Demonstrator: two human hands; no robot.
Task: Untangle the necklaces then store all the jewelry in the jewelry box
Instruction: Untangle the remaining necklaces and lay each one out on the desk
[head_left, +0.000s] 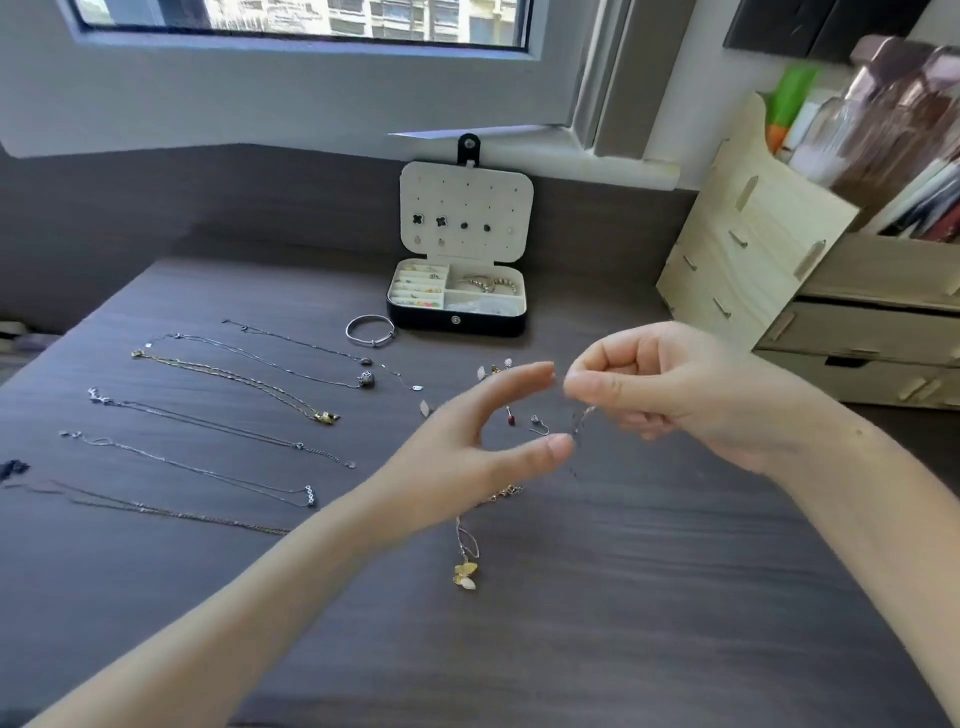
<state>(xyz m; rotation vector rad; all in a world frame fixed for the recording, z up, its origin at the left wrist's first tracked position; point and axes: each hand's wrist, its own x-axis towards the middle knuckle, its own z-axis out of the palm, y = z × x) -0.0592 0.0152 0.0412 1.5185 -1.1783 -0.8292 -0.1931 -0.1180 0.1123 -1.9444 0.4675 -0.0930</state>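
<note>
Silver chain (579, 428) hangs pinched in the curled right hand (654, 389), in front of the open jewelry box (457, 325). The left hand (483, 447) is spread open beside it. Straightened necklaces (228, 375) lie on the bench left of the box.

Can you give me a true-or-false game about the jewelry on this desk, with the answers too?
1. The jewelry box is open. True.
2. The silver bangle is inside the box. False: it lies on the desk, just left of the box.
3. The right hand pinches a thin chain in its fingers. True.
4. The left hand holds the butterfly pendant. False: the pendant lies on the desk, and the left hand is open.
5. The necklaces on the left are piled in one tangled heap. False: they lie stretched out, side by side.
</note>
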